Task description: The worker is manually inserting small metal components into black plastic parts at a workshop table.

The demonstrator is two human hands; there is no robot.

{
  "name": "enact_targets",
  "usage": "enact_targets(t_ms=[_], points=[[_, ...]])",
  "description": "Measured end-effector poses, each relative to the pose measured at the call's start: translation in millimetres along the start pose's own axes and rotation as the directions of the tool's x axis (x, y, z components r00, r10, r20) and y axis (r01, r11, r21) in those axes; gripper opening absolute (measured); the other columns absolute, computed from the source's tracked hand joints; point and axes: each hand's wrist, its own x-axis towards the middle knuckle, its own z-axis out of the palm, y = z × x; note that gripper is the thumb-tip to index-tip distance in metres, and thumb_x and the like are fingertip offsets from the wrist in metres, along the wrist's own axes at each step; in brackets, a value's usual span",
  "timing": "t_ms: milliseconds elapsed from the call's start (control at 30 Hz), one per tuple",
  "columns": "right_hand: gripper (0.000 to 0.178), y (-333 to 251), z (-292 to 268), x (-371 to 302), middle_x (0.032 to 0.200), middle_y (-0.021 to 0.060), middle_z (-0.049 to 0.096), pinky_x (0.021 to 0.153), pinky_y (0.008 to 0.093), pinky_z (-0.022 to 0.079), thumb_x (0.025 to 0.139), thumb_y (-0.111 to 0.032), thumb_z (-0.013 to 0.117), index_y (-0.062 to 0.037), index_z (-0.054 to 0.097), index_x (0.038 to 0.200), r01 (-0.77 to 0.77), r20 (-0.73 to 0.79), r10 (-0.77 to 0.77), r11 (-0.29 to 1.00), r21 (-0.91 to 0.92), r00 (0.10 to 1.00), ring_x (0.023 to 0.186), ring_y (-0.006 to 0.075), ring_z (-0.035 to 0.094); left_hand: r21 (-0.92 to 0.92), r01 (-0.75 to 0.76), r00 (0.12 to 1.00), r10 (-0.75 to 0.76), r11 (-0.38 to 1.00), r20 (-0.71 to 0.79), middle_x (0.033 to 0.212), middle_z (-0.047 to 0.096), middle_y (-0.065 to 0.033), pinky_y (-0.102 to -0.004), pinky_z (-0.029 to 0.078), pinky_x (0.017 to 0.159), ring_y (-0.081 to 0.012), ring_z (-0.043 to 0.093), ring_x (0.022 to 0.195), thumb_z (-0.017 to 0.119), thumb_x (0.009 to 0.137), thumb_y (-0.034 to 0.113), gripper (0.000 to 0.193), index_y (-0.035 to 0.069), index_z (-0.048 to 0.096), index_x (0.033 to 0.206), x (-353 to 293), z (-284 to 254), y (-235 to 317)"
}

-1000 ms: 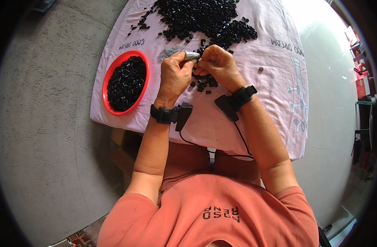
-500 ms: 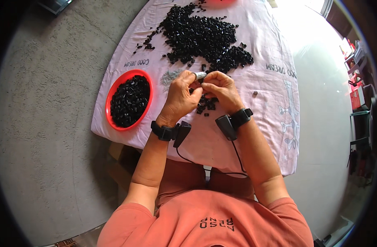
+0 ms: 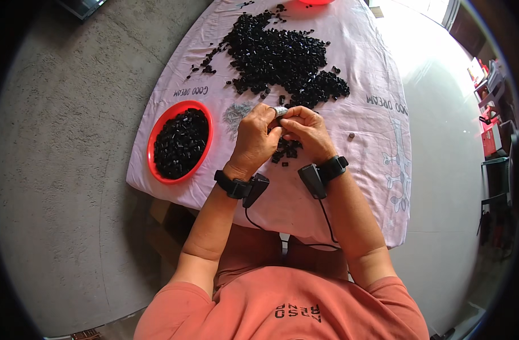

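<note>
Meeting over the middle of the cloth, the left hand [image 3: 254,141] and the right hand [image 3: 308,134] have their fingertips drawn narrowly together. A silver cover [image 3: 280,111] sits at the fingertips, on the left hand's side. The gap there is dark and mostly hidden, so I cannot tell whether either hand's fingers are closed on a piece.

Just below the fingers and partly under the right hand lie some loose black pieces [image 3: 285,151]. Just beyond the fingertips begins a large pile of black pieces [image 3: 279,54], spreading away from the person, with stragglers on its left side. To the right of the fingers, a small brown piece [image 3: 351,135] lies alone.

Behind the fingers, each wrist wears a black strap, the left strap [image 3: 231,185] and the right strap [image 3: 334,167], both with a dark box on the inner side and a cable [image 3: 330,224] running toward the lap. Left of the fingers, well apart, a red bowl [image 3: 210,141] holds more black pieces. Far past the pile, a red container [image 3: 316,1] shows at the top edge. Beneath it all lies a pale pink cloth [image 3: 364,190].
</note>
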Motion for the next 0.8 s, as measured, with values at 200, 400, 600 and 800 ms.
enact_targets(t_ms=[200,400,600,800], points=[[0.014,-1.3,0.8,1.3,0.101,0.0053,0.072,0.070,0.0205,0.057,0.093,-0.009,0.068,-0.0060,0.063,0.106,0.024,-0.043,-0.026,0.999,-0.046,0.999,0.085,0.0089,0.069,-0.002,0.048,0.999,-0.048,0.999,0.002,0.093,0.062,-0.0137,-0.0389,0.053,0.072,-0.0314,0.065,0.083,0.069,0.074,-0.006,0.025,-0.002,0.065,0.097,-2.0,5.0,-4.8],[0.014,-0.8,0.0,-0.2,0.101,0.0058,0.072,0.072,0.0217,0.057,0.094,-0.010,0.066,-0.0062,0.062,0.107,0.043,-0.010,-0.043,0.999,0.027,0.999,0.086,0.0096,0.069,-0.046,0.040,0.999,-0.041,0.998,-0.026,0.090,0.063,-0.0148,-0.0388,0.053,0.070,-0.0309,0.065,0.079,0.074,0.073,-0.003,0.023,-0.002,0.066,0.095,-1.4,3.6,-4.9],[0.013,-2.4,2.6,-1.1,0.102,0.0056,0.072,0.074,0.0224,0.057,0.094,-0.009,0.066,-0.0056,0.063,0.107,0.047,-0.030,-0.046,0.999,0.011,0.998,0.088,0.0101,0.069,-0.017,0.028,1.000,-0.028,0.999,0.001,0.090,0.066,-0.0098,-0.0326,0.053,0.072,-0.0223,0.067,0.081,0.074,0.076,-0.004,0.025,0.000,0.069,0.101,-2.8,0.4,-7.6],[0.013,1.2,0.5,-0.5,0.101,0.0057,0.071,0.077,0.0232,0.057,0.094,-0.009,0.067,-0.0045,0.063,0.106,0.060,-0.008,-0.061,0.998,-0.006,0.998,0.088,0.0107,0.069,-0.053,-0.005,1.000,0.004,0.999,-0.017,0.085,0.063,-0.0130,-0.0375,0.052,0.067,-0.0289,0.064,0.074,0.074,0.072,-0.004,0.023,-0.002,0.067,0.094,-2.6,-0.7,-5.0]])
